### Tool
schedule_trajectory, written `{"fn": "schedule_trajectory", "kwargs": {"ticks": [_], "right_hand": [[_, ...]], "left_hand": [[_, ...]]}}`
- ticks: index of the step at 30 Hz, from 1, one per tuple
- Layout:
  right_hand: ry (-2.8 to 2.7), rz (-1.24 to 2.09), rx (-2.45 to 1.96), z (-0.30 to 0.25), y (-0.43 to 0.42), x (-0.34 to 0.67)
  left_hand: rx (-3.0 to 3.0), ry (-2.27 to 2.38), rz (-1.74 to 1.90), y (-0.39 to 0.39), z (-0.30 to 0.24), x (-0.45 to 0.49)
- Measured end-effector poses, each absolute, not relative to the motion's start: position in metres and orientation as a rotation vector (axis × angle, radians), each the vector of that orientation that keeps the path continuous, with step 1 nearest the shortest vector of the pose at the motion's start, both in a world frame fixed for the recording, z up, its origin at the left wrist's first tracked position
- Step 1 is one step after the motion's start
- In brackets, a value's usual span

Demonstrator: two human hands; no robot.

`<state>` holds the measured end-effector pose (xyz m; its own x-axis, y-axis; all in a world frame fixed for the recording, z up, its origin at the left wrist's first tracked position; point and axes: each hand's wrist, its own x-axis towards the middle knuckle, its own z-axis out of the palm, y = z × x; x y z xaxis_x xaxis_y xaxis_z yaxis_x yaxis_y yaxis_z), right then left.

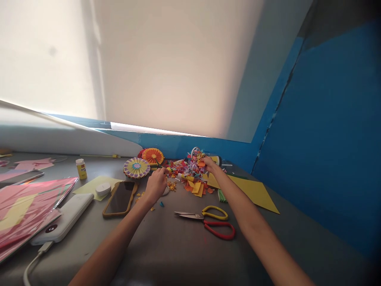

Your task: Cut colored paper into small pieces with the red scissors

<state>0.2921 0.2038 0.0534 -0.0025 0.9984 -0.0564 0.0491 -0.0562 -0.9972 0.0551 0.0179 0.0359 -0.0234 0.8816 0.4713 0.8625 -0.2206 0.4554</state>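
Both arms reach forward over the grey table. My left hand (156, 183) is closed beside the paper rosettes, its fingertips at the edge of the scraps; what it grips is too small to make out. My right hand (210, 165) is closed on colourful paper scraps (201, 163) at the back of the heap, in front of a yellow-and-black tube (216, 160). A purple-and-yellow rosette (136, 168) and an orange rosette (152, 156) are left of the heap. Yellow and orange paper pieces (197, 188) and a glue stick (186, 177) lie between my hands.
Scissors (205, 217) with yellow and red handles lie between my forearms. Yellow paper (253, 192) is under my right arm. Leftward are a phone (120, 198), a white case (102, 189), a power bank (67, 218), another glue stick (81, 169) and pink paper packs (26, 210).
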Motion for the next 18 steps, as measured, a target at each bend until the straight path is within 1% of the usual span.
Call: {"fn": "schedule_trajectory", "kwargs": {"ticks": [5,10,14,18], "right_hand": [[-1.4,1.067,-1.394,0.059,0.199,0.288],[-1.722,0.943,-1.397,0.071,0.186,0.283],[-1.977,0.931,-1.383,0.089,0.177,0.287],[-2.188,1.053,-1.616,0.098,0.167,0.292]], "left_hand": [[2.167,1.946,1.081,0.016,0.038,0.057],[2.176,1.95,1.068,0.015,0.039,0.056],[2.186,1.951,1.054,0.016,0.037,0.056],[2.208,1.949,1.052,0.018,0.035,0.056]]}}
